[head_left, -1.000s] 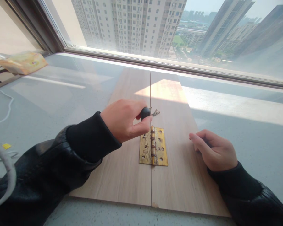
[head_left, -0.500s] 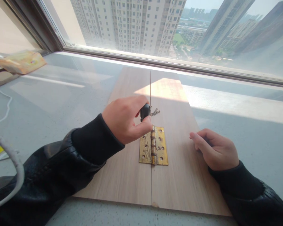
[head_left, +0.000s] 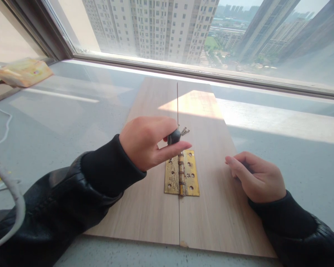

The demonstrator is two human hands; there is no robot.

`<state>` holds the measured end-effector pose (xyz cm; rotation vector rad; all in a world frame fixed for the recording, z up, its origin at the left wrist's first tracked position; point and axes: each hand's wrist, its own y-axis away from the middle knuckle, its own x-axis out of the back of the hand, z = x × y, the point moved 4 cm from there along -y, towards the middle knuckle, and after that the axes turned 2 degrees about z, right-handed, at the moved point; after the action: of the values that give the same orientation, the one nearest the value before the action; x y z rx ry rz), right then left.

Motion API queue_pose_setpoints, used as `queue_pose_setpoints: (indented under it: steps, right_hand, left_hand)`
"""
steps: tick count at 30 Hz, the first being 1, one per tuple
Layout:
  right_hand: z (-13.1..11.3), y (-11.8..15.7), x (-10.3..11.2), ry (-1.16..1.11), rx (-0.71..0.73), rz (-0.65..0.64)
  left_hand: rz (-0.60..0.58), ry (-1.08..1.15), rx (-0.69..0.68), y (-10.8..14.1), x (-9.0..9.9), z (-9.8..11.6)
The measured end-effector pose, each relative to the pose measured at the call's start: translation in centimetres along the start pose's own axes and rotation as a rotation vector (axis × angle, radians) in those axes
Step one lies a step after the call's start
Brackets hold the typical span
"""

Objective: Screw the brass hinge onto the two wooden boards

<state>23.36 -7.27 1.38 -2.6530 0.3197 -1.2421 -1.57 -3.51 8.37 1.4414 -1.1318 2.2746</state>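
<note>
A brass hinge (head_left: 181, 174) lies open across the seam between two pale wooden boards (head_left: 144, 211), its top left part covered by my left hand (head_left: 149, 142). That hand holds a black handle (head_left: 174, 137) above the hinge's upper end; the handle's lower part is hidden. Several small screws (head_left: 184, 131) lie just beyond the handle. My right hand (head_left: 257, 176) rests by the right edge of the right board, fingers curled together; whether anything is between them cannot be seen.
A yellowish soft packet (head_left: 23, 72) lies at the back left by the window frame (head_left: 62, 44). A thick white cable (head_left: 18, 207) curves at the left edge, near my left sleeve. A thinner white cord (head_left: 7, 128) lies behind it.
The black handle has turned and tilted in my left hand, and the thumb now stretches further right, past the handle. My right hand has barely moved.
</note>
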Motion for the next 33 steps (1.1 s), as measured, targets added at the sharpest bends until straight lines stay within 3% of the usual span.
queue_pose_setpoints:
  steps: [6, 13, 22, 27, 33]
  right_hand:
    - [0.19, 0.04, 0.01, 0.006, -0.006, -0.003]
    - [0.64, 0.06, 0.04, -0.006, -0.002, 0.005]
    - [0.27, 0.07, 0.05, -0.006, 0.006, 0.000]
    - [0.01, 0.04, 0.01, -0.007, 0.017, -0.005]
    - [-0.01, 0.02, 0.04, 0.009, 0.008, -0.006]
  left_hand:
    - [-0.077, -0.011, -0.113, -0.38, -0.04, -0.02]
    - [-0.202, 0.088, -0.073, -0.54, -0.14, -0.24]
    - [-0.143, 0.294, 0.066, -0.13, -0.31, -0.30]
    - [-0.033, 0.220, 0.124, -0.08, -0.33, 0.08]
    - [-0.045, 0.150, 0.142, -0.01, -0.22, 0.26]
